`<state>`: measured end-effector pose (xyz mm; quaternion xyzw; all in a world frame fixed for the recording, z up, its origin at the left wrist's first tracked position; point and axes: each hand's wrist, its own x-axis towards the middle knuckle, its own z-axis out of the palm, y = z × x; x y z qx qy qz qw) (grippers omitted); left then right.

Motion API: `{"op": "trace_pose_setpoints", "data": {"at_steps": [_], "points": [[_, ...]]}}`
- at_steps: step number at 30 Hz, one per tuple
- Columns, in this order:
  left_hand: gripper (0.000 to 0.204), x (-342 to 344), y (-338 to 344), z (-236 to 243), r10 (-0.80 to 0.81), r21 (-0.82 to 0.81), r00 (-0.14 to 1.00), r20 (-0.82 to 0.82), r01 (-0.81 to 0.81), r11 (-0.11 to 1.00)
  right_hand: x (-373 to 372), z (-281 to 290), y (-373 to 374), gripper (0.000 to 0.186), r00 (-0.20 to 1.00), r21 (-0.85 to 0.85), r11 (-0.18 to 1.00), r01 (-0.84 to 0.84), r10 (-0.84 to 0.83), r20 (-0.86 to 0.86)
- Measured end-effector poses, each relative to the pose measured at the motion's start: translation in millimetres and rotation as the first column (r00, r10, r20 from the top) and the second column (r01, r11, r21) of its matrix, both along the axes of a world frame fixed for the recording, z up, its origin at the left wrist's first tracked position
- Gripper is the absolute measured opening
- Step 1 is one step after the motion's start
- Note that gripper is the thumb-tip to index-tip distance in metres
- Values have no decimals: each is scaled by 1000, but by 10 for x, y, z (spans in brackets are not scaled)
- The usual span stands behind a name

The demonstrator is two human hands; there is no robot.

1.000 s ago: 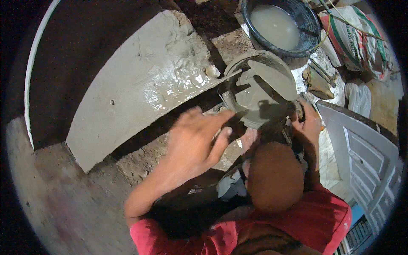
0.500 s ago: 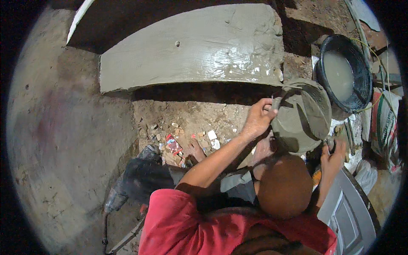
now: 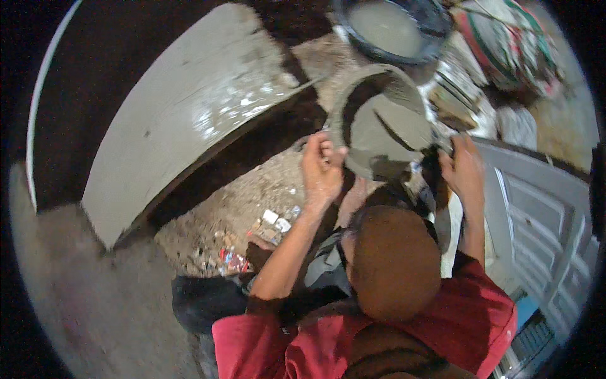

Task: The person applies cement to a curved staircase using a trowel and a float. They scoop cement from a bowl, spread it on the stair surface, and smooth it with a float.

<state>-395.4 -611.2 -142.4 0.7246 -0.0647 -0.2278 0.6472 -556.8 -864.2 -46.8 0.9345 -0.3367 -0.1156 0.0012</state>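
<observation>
A round bucket (image 3: 385,132) of thick grey mortar sits just beyond my arms. My left hand (image 3: 322,164) has its fingers closed on the bucket's left rim. My right hand (image 3: 461,161) is closed on the right side of the same bucket, fingertips partly in shadow. To the left lies a curved slab (image 3: 164,126) coated in grey mortar, glossy near its right end, with a thin strip sticking out toward the bucket. Between my arms a rounded brown shape (image 3: 394,265) hides what is below.
A black tub (image 3: 385,31) of cloudy water stands behind the bucket, beside a striped sack (image 3: 499,44). Tools (image 3: 451,104) lie on white material. A pale panelled board (image 3: 536,227) leans at right. A bare foot (image 3: 259,243) is among rubble; concrete floor (image 3: 76,297) extends left.
My left hand was spread and moving beside the bucket a second ago; it has since closed on the rim. The camera view swung and came back, blurring slightly.
</observation>
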Motion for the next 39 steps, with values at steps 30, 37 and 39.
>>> {"op": "trace_pose_setpoints", "data": {"at_steps": [30, 37, 39], "points": [[29, 265, 125, 75, -131, 26, 991, 14, 130, 991, -306, -677, 277, 42, 968, 520, 853, 38, -160, 191], [32, 478, 215, -269, -44, -69, 989, -144, 34, 997, -344, -602, 123, 34, 903, 549, 836, 12, -245, 353], [34, 504, 247, -338, -42, -75, 988, -147, 31, 997, -302, -536, 91, 35, 887, 591, 806, 38, -299, 351]]}}
